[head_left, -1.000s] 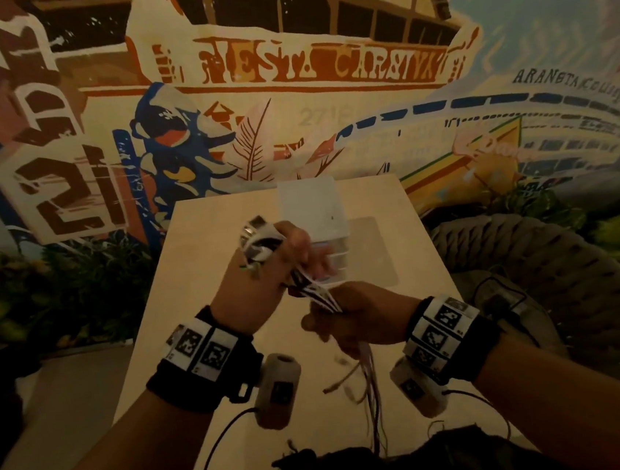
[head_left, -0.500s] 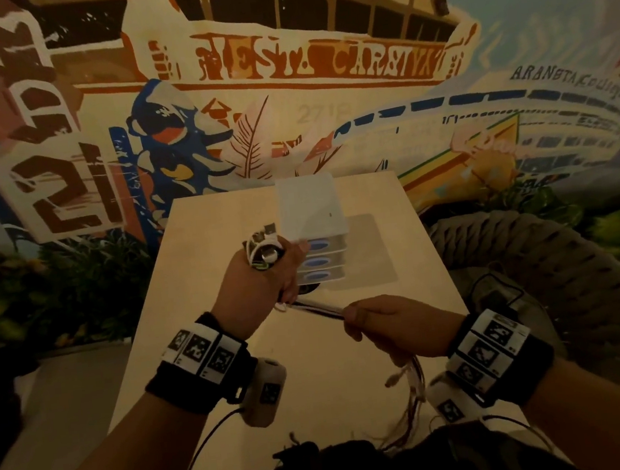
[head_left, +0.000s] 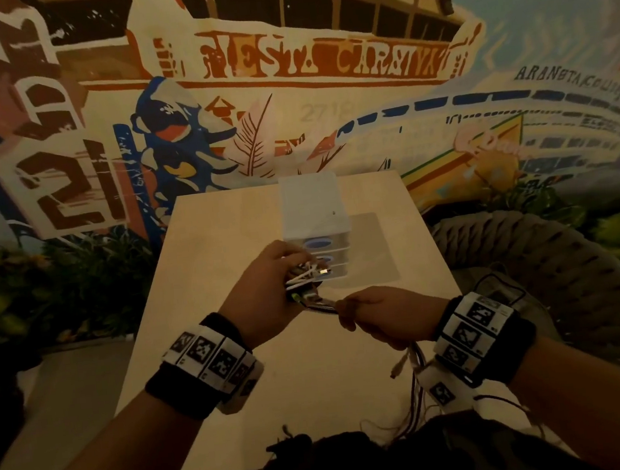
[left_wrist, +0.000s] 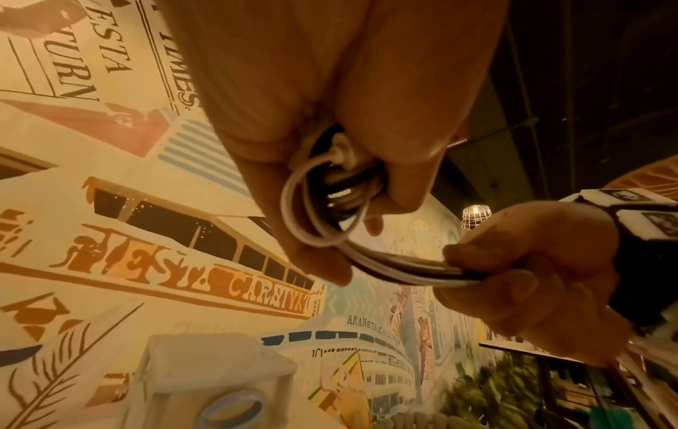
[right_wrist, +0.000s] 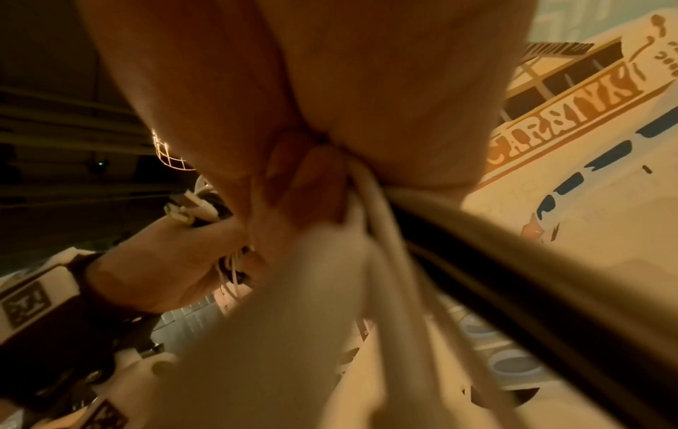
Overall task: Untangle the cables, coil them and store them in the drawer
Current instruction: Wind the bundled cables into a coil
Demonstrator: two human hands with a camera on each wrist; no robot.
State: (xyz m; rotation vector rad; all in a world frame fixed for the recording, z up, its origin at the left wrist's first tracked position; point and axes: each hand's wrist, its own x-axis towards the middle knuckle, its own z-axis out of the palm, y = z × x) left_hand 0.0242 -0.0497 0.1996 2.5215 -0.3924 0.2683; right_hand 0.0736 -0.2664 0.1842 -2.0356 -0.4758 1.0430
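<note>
My left hand (head_left: pixel 269 296) grips a small coil of white and dark cables (head_left: pixel 307 277) over the middle of the table, just in front of the drawer unit. In the left wrist view the cable loops (left_wrist: pixel 322 209) sit inside my curled fingers. A short bundled strand (head_left: pixel 321 304) runs from the coil to my right hand (head_left: pixel 378 319), which holds it in a fist. The loose cable ends (head_left: pixel 411 377) hang below my right hand toward my lap. The white three-drawer unit (head_left: pixel 313 211) with blue handles stands at the table's far middle, drawers closed.
The light wooden table (head_left: pixel 241 395) stands against a painted mural wall. A woven round chair (head_left: pixel 573 283) is at the right, and plants (head_left: pixel 20 296) grow along the left. My dark clothing shows at the bottom edge.
My left hand has turned over and dropped lower in front of the drawers. My right hand pulled right, then came back left toward the coil, and the strand between the hands is shorter.
</note>
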